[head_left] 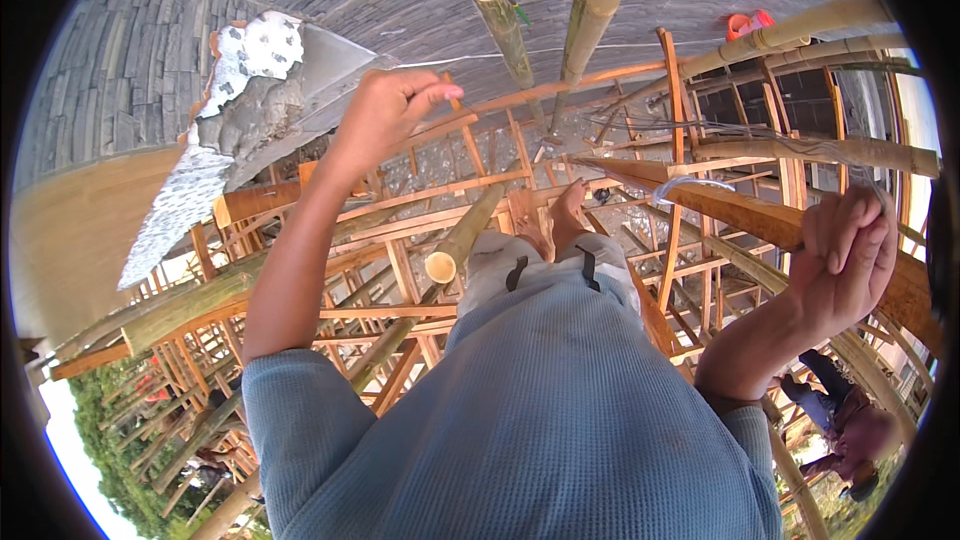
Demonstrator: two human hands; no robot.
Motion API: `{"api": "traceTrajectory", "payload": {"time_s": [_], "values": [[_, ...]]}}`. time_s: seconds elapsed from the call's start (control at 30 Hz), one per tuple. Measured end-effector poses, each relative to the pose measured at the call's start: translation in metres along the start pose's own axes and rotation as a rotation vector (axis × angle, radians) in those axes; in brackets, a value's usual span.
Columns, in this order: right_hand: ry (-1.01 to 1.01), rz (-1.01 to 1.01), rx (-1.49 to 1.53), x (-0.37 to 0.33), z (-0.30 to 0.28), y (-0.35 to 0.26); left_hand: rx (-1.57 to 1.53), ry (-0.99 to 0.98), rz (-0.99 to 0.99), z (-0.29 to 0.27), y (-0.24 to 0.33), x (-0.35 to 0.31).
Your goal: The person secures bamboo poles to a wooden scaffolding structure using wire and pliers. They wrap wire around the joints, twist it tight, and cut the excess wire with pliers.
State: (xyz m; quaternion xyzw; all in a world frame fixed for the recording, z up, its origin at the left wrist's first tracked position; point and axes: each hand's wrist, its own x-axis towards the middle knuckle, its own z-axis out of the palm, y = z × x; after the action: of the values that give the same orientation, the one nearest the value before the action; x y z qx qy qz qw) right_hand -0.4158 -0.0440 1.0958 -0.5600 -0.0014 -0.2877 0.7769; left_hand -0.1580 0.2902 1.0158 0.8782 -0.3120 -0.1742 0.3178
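My left hand (390,115) is raised at the upper left, before the stone-patterned wall, its fingers curled and the thumb pointing right. Whether anything thin is pinched in it cannot be made out. At the right, my right hand (848,252) is closed like a fist, beside a thick wooden beam (735,212). Thin grey wire (868,168) passes by its fingertips; whether the fingers grip that wire is hidden. A pale, shiny loop (690,183) hangs over the beam's far end.
My bare feet (568,208) stand amid a lattice of wooden battens and bamboo poles (465,235), with ground visible far below through gaps. An upright bamboo (505,35) holds a green-handled tool. Broken plaster (255,105) juts at left. Another person (850,430) is at lower right.
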Motion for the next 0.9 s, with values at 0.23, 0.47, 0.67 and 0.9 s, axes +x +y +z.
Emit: {"api": "traceTrajectory", "payload": {"time_s": [0.23,0.47,0.67,0.9], "values": [[0.14,0.354,-1.356,-0.029,-0.016,0.042,-0.682,-0.043,-0.028,-0.005,-0.013,-0.058],[-1.112,0.547,-0.41,-0.112,0.066,0.021,-0.203,0.407,-0.142,-0.019,-0.049,-0.064],[0.323,0.358,-0.496,-0.074,0.009,0.017,-0.15,-0.193,0.025,0.017,-0.042,-0.109],[-1.05,0.765,-1.0,-0.158,0.043,0.077,-0.29,0.11,-0.094,-0.037,-0.068,-0.111]]}}
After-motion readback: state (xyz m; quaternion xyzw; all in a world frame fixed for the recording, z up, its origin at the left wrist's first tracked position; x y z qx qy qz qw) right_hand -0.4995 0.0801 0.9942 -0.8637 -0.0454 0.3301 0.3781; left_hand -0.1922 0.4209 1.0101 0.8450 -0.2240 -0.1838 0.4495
